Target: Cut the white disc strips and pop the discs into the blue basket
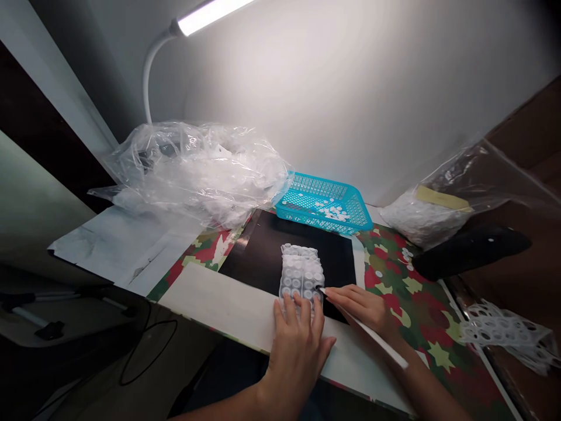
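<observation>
A translucent white sheet of round pieces (300, 270), set in rows, lies on a black mat (252, 248). My left hand (298, 336) rests on its near end, with the fingers spread and the fingertips pressing it down. Between the fingers of my right hand (366, 310) is a slim white pen-like stick (381, 344). Its dark tip touches or hovers just over the right side of the sheet; I cannot tell which. My right thumb is hidden behind the hand.
Behind the mat stands a blue basket (357, 204) with small white discs. A large clear plastic bag (197, 169) fills the back left, under a lamp (210, 16). At right are another filled bag (427, 216), a black object (473, 248) and an empty perforated sheet (508, 327).
</observation>
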Demonstrator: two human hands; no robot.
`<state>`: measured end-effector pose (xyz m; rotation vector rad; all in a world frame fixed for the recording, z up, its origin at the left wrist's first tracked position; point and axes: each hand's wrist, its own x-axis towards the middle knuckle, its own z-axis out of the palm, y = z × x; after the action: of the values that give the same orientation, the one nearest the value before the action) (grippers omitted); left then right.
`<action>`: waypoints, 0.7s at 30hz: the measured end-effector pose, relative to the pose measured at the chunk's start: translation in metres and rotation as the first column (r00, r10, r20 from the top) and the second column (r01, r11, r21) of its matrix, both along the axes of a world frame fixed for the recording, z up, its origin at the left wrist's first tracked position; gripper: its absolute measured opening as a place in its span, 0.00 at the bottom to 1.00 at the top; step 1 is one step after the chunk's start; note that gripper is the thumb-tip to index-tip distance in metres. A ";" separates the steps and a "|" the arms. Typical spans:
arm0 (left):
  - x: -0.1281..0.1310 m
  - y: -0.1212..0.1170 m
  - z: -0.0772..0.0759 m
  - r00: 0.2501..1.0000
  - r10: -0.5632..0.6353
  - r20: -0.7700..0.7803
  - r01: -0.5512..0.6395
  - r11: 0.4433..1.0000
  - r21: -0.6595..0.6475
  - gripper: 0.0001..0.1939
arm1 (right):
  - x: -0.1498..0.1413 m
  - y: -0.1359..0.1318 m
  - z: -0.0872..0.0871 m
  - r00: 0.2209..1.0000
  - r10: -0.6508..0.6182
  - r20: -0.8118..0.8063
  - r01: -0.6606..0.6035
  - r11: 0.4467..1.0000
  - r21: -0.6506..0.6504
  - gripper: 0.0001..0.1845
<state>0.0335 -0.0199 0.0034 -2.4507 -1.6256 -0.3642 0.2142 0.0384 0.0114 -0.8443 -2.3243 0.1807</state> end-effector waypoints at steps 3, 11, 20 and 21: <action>0.001 -0.002 -0.002 1.000 0.018 0.000 -0.018 1.000 0.002 0.30 | -0.002 0.004 -0.002 0.997 -0.065 0.040 0.062 0.997 0.051 0.21; -0.016 -0.010 -0.001 0.994 -0.059 0.092 0.058 0.998 0.006 0.32 | -0.004 -0.004 -0.002 0.978 -0.153 -0.139 0.134 0.981 -0.141 0.12; -0.021 -0.012 0.004 0.984 -0.121 0.134 0.119 0.993 0.016 0.30 | 0.004 -0.014 0.003 0.974 -0.141 -0.176 0.095 0.964 -0.249 0.08; -0.021 -0.014 0.003 0.978 -0.168 0.126 0.168 0.986 0.016 0.30 | 0.004 -0.015 0.003 0.978 -0.118 -0.173 0.071 0.964 -0.255 0.09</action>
<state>0.0129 -0.0335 0.0067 -2.6176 -1.4632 -0.5585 0.2181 0.0239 0.0147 -1.0132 -2.1073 0.4965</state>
